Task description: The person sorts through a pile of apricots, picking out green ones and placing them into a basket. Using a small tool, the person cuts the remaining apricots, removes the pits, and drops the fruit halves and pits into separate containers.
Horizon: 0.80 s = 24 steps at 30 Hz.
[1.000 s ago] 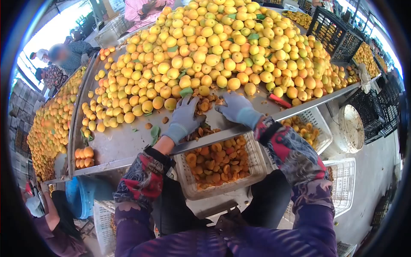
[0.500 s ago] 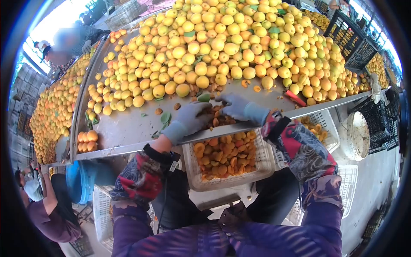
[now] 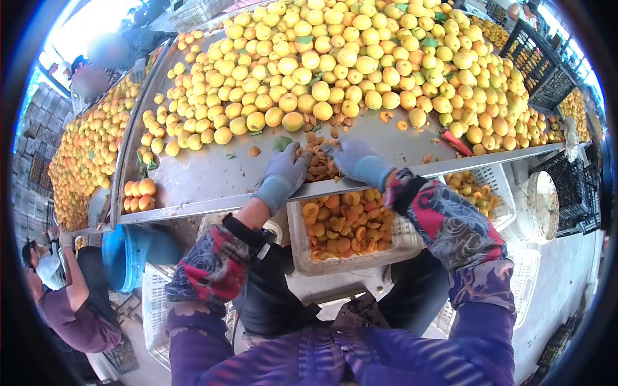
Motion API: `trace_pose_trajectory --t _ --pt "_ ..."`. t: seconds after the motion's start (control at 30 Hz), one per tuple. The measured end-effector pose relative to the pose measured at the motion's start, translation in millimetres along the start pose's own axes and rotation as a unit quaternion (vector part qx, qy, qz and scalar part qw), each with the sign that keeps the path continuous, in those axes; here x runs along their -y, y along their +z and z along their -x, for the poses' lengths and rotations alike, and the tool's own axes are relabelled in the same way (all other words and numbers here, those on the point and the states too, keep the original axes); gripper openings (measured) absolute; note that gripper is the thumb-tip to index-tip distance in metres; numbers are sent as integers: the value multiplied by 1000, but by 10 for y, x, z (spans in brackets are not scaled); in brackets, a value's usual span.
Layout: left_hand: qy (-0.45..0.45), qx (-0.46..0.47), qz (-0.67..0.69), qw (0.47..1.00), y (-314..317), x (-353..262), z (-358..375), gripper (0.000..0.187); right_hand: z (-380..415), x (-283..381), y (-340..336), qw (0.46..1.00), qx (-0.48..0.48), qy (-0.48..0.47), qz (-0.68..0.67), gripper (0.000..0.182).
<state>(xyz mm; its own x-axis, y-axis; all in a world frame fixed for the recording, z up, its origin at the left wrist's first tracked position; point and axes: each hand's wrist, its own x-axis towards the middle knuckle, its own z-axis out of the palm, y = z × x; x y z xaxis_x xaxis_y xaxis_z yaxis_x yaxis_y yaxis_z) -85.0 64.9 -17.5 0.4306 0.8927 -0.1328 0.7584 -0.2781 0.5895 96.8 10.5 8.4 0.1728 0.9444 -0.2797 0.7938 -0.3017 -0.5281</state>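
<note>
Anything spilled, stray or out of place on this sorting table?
Mostly orderly. A few apricot halves lie loose on the bare metal table, apart from the pit pile between the left hand and right hand. Stray leaves litter the left side, and a red tool lies against the whole apricots.

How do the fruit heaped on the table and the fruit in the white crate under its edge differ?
The apricots on the table are whole, round and yellow, some with green leaves; the pieces in the white crate are cut open, flatter and deeper orange. The table heap is far larger than the crate's load. Both appear to be the same fruit.
</note>
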Motion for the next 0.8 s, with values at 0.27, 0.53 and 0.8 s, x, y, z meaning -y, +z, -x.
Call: trace_pose_trajectory --t 0.27,0.53,0.8 --pt "247 -172 245 922 313 64 -90 40 -274 420 488 983 -95 85 -130 65" --pt "-23 -72 736 673 381 -1 -422 24 -588 586 811 850 -266 106 -443 38" --pt "82 -133 694 702 131 -923 17 25 -191 455 321 740 -334 -19 -584 21"
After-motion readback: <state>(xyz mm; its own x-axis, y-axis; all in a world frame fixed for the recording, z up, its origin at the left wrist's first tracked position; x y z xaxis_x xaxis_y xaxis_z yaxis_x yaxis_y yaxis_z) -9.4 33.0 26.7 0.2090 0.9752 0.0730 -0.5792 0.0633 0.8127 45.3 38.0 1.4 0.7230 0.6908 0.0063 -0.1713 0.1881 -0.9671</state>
